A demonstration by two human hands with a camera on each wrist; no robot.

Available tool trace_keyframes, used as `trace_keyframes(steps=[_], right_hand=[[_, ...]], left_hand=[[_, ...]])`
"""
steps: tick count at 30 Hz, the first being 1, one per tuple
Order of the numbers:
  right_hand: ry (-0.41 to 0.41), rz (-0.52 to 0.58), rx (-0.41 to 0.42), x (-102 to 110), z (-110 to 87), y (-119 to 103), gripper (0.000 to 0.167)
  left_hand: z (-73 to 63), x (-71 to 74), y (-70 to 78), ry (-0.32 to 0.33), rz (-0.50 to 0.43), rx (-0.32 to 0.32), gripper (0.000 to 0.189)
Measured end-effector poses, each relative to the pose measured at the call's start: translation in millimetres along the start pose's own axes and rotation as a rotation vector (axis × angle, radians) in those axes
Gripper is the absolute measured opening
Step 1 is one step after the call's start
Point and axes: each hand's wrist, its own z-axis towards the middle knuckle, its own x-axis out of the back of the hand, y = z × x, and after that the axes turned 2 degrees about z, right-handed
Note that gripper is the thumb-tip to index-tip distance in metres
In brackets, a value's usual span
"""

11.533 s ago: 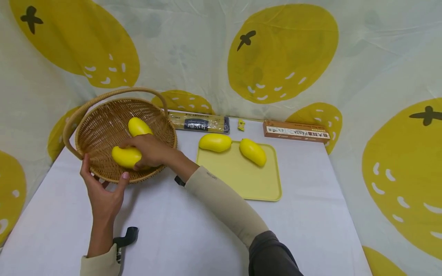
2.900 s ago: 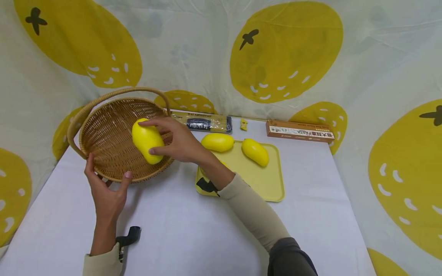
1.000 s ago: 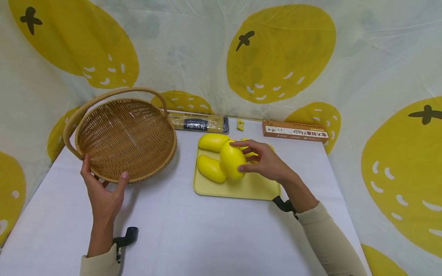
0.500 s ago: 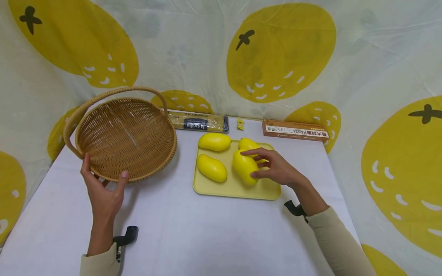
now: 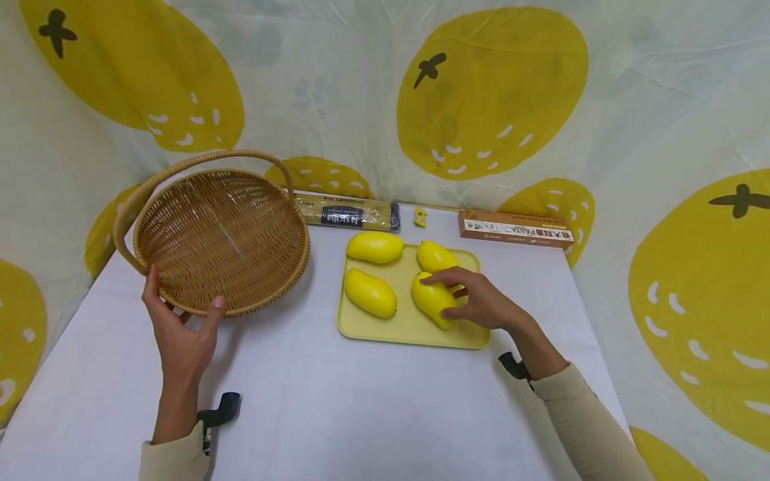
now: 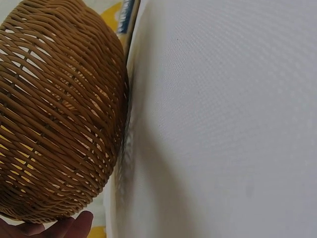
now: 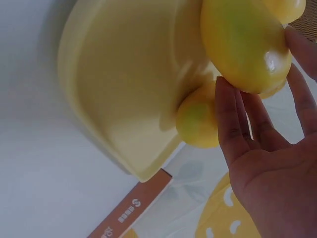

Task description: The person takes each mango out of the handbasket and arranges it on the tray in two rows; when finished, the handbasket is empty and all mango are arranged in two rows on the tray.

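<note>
My left hand (image 5: 182, 341) holds the near rim of a tilted wicker basket (image 5: 222, 237) at the left. The basket's woven underside (image 6: 59, 109) fills much of the left wrist view, with fingertips at its bottom edge. At the right, my right hand (image 5: 484, 298) pinches a yellow mango (image 5: 432, 300) between thumb and fingers over the right side of a pale yellow tray (image 5: 415, 337). That mango (image 7: 245, 44) sits at the fingertips in the right wrist view. Three other mangoes lie on the tray: one back left (image 5: 375, 247), one front left (image 5: 369, 292), one back right (image 5: 434, 255).
Along the back edge of the white-covered table (image 5: 337, 407) lie a spaghetti packet (image 5: 355, 215), a small yellow wrapped sweet (image 5: 420, 216) and a brown pasta box (image 5: 515, 228). Behind them hangs a fruit-print cloth (image 5: 337, 87).
The mangoes seen in the basket earlier are now at the tray. My right hand has brought the last one rightward and lowered it. My left hand keeps its hold on the basket.
</note>
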Motion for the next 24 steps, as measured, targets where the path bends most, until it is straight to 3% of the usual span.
trace_keyframes(steps=[9,24], right_hand=[[0.003,-0.022,-0.007,2,-2.8,5,0.062],[0.190,-0.088,0.021,4,-11.4,9,0.049]], left_hand=[[1.0,1.3,-2.8,-0.016,0.002,0.003,0.105],[7.3,4.5,-1.5,-0.048,0.025,0.014,0.097]])
